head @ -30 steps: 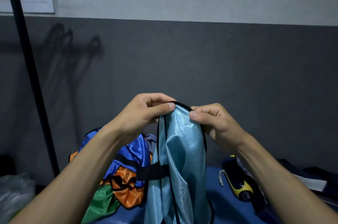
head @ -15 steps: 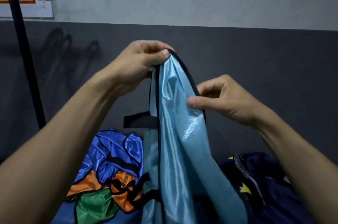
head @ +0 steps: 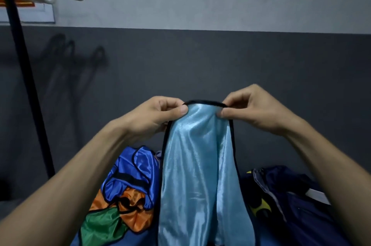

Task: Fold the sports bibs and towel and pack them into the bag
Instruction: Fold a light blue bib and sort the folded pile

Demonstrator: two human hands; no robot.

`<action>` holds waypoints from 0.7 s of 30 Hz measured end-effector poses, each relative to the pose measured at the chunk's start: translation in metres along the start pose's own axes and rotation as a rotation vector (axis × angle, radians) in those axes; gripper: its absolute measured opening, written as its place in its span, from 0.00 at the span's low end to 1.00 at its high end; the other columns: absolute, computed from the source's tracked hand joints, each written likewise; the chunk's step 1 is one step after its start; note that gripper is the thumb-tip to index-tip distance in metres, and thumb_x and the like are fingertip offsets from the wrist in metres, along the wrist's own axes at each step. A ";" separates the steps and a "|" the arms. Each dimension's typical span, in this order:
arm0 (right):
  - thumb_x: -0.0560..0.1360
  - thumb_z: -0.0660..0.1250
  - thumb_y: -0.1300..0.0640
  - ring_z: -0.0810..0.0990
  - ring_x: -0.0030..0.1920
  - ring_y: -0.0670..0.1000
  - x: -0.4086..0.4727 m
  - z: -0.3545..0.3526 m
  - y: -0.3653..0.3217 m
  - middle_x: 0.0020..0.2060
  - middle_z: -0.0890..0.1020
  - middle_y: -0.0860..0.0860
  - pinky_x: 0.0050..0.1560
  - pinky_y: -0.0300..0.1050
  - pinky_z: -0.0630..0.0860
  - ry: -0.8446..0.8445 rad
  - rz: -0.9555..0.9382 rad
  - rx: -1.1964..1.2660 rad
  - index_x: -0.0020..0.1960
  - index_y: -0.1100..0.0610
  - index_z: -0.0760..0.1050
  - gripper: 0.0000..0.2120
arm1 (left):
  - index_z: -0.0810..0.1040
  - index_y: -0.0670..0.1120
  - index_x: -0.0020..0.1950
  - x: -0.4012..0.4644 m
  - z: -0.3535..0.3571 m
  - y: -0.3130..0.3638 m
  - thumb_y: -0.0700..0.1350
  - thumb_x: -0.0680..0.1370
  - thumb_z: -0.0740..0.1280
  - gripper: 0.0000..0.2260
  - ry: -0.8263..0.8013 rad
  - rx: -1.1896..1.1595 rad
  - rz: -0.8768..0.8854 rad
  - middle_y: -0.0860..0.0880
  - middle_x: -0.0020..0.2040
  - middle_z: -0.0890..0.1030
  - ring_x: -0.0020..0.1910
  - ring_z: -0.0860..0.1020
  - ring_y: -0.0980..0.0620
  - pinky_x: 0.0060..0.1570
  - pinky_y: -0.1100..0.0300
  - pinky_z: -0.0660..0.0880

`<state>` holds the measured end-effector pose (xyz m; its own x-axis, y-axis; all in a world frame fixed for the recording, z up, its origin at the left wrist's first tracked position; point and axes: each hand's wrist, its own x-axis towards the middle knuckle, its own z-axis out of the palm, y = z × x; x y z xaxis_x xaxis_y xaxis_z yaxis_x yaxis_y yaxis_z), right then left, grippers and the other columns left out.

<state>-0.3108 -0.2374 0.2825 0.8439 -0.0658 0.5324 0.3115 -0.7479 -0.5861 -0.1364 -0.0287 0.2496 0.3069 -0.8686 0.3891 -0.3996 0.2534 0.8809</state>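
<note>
Hands are the whole story in the head view, the only one there is. Half a second ago the left hand point(head: 158, 114) was high and the right hand point(head: 255, 110) lower on a side edge of the light blue bib point(head: 198, 165); now both sit level, each pinching the black-trimmed top edge between thumb and fingers, left at one end of that edge and right at the other. The edge runs taut and nearly flat between them. I judge that the bib has been squared up by its shoulder and is ready to be laid down or doubled over, so the fold of this piece is only starting.

It hangs straight down from the two pinches, in the air above the blue surface point(head: 74, 242), in front of the dark wall. It is shiny, thin and slack, with long vertical creases and black binding down both sides; its lower end runs out of the frame.

Behind it toward the left edge lies a crumpled pile of bibs point(head: 122, 191), blue, orange and green, unfolded. Toward the right edge lies the navy bag point(head: 297, 201), partly hidden by the right forearm. No towel shows.
</note>
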 end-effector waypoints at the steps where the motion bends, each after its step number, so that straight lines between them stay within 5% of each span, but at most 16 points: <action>1: 0.73 0.77 0.56 0.83 0.43 0.50 -0.004 0.003 0.005 0.41 0.87 0.57 0.51 0.48 0.76 -0.019 0.013 0.048 0.43 0.62 0.85 0.08 | 0.81 0.48 0.40 0.002 0.001 0.000 0.47 0.78 0.68 0.08 0.028 -0.026 0.017 0.51 0.36 0.80 0.35 0.76 0.57 0.38 0.65 0.73; 6: 0.75 0.76 0.55 0.71 0.38 0.52 -0.030 0.053 0.040 0.36 0.75 0.56 0.43 0.52 0.65 -0.122 0.060 0.184 0.36 0.66 0.78 0.17 | 0.80 0.43 0.47 0.016 0.000 0.002 0.44 0.78 0.69 0.05 0.174 -0.042 0.099 0.50 0.39 0.82 0.36 0.79 0.56 0.39 0.65 0.77; 8: 0.76 0.76 0.52 0.76 0.38 0.56 -0.040 0.079 0.052 0.39 0.78 0.60 0.41 0.54 0.68 -0.150 0.068 0.184 0.38 0.66 0.80 0.17 | 0.80 0.44 0.48 0.019 0.002 0.002 0.43 0.79 0.68 0.03 0.159 0.010 0.111 0.50 0.40 0.82 0.37 0.79 0.57 0.40 0.65 0.77; 12: 0.78 0.74 0.53 0.85 0.54 0.56 -0.058 0.103 0.071 0.52 0.85 0.58 0.54 0.55 0.80 -0.168 0.142 0.263 0.50 0.63 0.86 0.12 | 0.81 0.44 0.49 0.022 -0.008 -0.002 0.42 0.81 0.67 0.04 0.286 0.094 0.162 0.51 0.42 0.82 0.40 0.79 0.56 0.44 0.65 0.76; 15: 0.76 0.75 0.49 0.85 0.49 0.59 -0.066 0.098 0.082 0.46 0.86 0.57 0.53 0.60 0.80 -0.155 0.193 0.257 0.47 0.60 0.86 0.13 | 0.81 0.43 0.51 0.016 -0.021 -0.011 0.41 0.81 0.68 0.03 0.414 0.198 0.209 0.51 0.42 0.82 0.41 0.78 0.58 0.47 0.66 0.75; 18: 0.74 0.77 0.52 0.75 0.34 0.45 -0.062 0.072 0.088 0.30 0.77 0.47 0.37 0.43 0.70 -0.044 0.216 0.189 0.31 0.56 0.79 0.16 | 0.81 0.41 0.52 0.008 -0.032 -0.023 0.41 0.81 0.68 0.04 0.485 0.276 0.225 0.53 0.41 0.81 0.40 0.78 0.62 0.46 0.69 0.74; 21: 0.67 0.79 0.53 0.78 0.32 0.44 -0.046 0.035 0.080 0.31 0.83 0.49 0.35 0.39 0.73 0.248 0.249 0.214 0.34 0.57 0.83 0.10 | 0.81 0.42 0.51 0.000 -0.041 -0.037 0.39 0.81 0.68 0.02 0.443 0.350 0.161 0.55 0.39 0.82 0.38 0.78 0.63 0.42 0.69 0.74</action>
<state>-0.3090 -0.2715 0.1898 0.7825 -0.4039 0.4739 0.2169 -0.5367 -0.8154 -0.0863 -0.0212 0.2277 0.5206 -0.5506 0.6525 -0.7096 0.1460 0.6894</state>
